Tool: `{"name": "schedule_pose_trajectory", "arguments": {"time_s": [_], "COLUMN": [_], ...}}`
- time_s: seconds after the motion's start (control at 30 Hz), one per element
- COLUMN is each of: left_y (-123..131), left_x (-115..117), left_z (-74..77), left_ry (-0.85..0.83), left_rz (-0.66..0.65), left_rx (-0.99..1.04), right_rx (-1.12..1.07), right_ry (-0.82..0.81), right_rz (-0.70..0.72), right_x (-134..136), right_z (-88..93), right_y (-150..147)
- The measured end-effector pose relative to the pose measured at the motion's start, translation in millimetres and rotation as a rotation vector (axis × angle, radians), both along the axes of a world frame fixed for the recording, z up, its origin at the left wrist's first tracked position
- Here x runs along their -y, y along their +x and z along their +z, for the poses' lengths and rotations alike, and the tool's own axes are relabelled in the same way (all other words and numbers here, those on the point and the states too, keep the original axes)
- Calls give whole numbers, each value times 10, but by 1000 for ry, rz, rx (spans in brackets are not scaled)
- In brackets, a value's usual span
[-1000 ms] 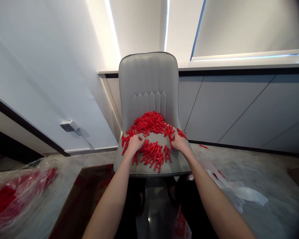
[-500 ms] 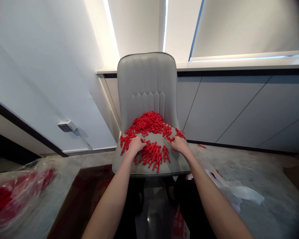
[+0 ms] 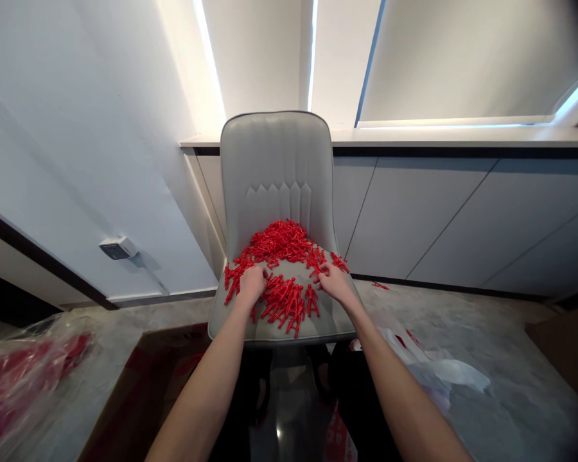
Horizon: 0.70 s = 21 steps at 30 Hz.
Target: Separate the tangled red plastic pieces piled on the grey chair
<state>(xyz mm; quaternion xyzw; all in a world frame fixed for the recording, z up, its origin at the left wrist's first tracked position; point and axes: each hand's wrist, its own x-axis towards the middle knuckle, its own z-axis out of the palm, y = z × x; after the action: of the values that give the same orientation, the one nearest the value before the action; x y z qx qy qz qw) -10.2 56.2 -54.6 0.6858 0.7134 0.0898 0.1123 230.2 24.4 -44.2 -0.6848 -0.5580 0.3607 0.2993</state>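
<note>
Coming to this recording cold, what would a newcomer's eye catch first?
Probably the heap of small red figures, bright against the grey chair, toward the back of its seat. Nearer the front edge lies a loose cluster of figures, between the left hand and the right hand. At far left, a clear bag shows red contents on the floor.

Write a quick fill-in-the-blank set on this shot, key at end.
Small human-shaped plastic figures heaped on the padded grey chair are coloured ____.
The white box-shaped wall socket is nearer the person's bare ____.
One stray plastic piece on the mottled grey floor lies nearer the bare ____.
Key: red; left hand; right hand.
</note>
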Motion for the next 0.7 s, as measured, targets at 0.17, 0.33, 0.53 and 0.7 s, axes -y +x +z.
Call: {"name": "schedule_pose_trajectory", "arguments": {"time_s": [0.17,0.33,0.53,0.7], "left_y": [-9,62,259,519], "left_x": [-12,32,116,330], "left_z": [-22,83,367,473], "left_ry": [26,150,384,324], "left_rz": [-9,34,-12,-126], "left_rx": [-4,-20,599,999], "right_rx": [-131,-208,-192,-241], "right_ry": [61,99,138,163], "right_rz": [7,31,65,82], "right_x": [38,37,74,157], "right_z": [59,48,124,190], "right_y": [-32,-106,-257,-429]}}
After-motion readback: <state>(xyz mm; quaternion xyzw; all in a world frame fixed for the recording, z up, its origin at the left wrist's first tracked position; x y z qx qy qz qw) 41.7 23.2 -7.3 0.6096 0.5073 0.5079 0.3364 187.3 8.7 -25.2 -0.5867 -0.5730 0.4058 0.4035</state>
